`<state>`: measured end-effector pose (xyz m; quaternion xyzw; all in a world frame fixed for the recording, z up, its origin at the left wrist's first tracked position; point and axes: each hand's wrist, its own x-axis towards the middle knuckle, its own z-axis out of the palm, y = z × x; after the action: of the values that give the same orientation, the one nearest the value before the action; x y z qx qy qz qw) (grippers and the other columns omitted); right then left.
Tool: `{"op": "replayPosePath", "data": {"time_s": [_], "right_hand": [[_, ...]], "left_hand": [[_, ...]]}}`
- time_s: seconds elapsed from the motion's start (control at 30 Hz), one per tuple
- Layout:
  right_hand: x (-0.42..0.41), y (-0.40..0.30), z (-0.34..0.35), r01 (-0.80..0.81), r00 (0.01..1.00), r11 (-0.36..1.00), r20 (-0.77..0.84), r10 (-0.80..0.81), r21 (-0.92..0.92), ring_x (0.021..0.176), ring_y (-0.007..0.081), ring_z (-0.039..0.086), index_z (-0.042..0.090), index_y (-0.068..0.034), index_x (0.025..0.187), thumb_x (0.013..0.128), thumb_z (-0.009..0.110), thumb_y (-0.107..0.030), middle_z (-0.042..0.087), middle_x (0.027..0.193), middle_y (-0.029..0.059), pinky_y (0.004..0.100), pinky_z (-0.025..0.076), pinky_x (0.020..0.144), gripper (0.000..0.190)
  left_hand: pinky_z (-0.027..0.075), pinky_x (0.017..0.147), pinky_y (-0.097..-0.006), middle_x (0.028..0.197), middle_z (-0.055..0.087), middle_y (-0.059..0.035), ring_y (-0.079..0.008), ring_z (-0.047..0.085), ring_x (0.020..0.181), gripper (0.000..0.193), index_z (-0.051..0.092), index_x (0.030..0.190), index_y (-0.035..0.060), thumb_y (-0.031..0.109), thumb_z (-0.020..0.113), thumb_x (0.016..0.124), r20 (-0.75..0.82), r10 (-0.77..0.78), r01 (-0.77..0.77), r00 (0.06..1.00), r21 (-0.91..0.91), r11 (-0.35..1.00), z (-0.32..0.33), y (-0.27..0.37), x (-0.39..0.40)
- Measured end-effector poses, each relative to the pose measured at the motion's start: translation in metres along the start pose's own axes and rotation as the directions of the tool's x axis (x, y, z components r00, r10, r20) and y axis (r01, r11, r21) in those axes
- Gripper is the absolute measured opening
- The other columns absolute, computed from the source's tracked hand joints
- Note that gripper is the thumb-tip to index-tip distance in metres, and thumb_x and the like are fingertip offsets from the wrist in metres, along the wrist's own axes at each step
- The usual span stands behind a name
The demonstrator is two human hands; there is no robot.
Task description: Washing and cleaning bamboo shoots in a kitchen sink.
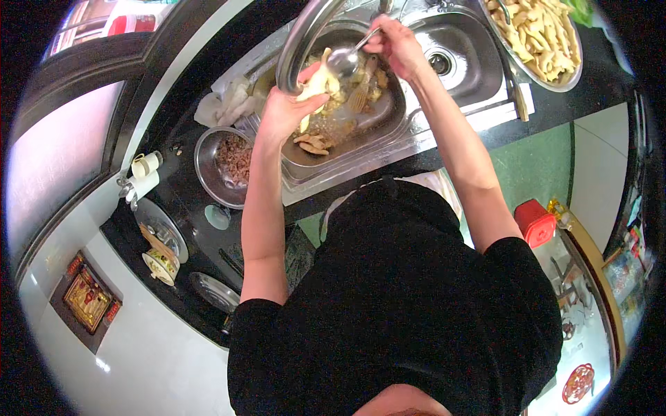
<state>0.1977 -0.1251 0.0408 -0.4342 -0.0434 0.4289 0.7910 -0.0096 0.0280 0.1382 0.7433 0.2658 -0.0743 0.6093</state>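
My left hand grips a pale, largely peeled piece of ginger root beside the curved metal faucet. In my right hand is a metal spoon, held by its handle, its bowl against or very close to the ginger. Both hands are over the left basin of a steel double sink. Water lies in that basin, along with brown unpeeled ginger and what looks like a ridged brush or scraper. The faucet's mouth is hidden behind my left hand.
Left of the sink stand a metal bowl of brownish scraps and a crumpled white cloth or bag. Beyond the right basin, a large metal bowl holds pale ginger. A long-handled tool lies near it. White cups stand farther left.
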Motion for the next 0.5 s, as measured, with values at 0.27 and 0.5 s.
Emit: {"op": "replayPosePath", "data": {"time_s": [0.27, 0.5], "right_hand": [[0.001, -0.01, -0.004, 0.085, 0.996, 0.994, -0.031, -0.088, -0.071, 0.069, 0.016, 0.064, 0.06, -0.003, 0.092, 0.099, 0.048, -0.028, 0.063, 0.08, 0.0076, 0.0325, 0.058, 0.068, 0.029], [-0.021, -0.005, 0.026, 0.062, 0.994, 0.991, -0.078, -0.071, -0.117, 0.066, 0.0161, 0.063, 0.058, -0.001, 0.092, 0.098, 0.051, -0.028, 0.062, 0.081, 0.0091, 0.0329, 0.059, 0.064, 0.029]], "left_hand": [[0.041, 0.097, -0.0281, 0.128, 0.056, -0.0081, -0.0126, 0.054, 0.112, 0.053, 0.044, 0.137, -0.0022, 0.006, 0.062, 0.088, 0.002, 0.012, -0.012, 1.0, -0.054, 0.998, -0.009, -0.007, 0.007], [0.04, 0.097, -0.0279, 0.126, 0.059, -0.0046, -0.012, 0.053, 0.111, 0.054, 0.048, 0.137, 0.0092, 0.014, 0.066, 0.087, -0.065, -0.091, 0.072, 0.994, -0.246, 0.967, -0.009, -0.021, 0.013]]}}
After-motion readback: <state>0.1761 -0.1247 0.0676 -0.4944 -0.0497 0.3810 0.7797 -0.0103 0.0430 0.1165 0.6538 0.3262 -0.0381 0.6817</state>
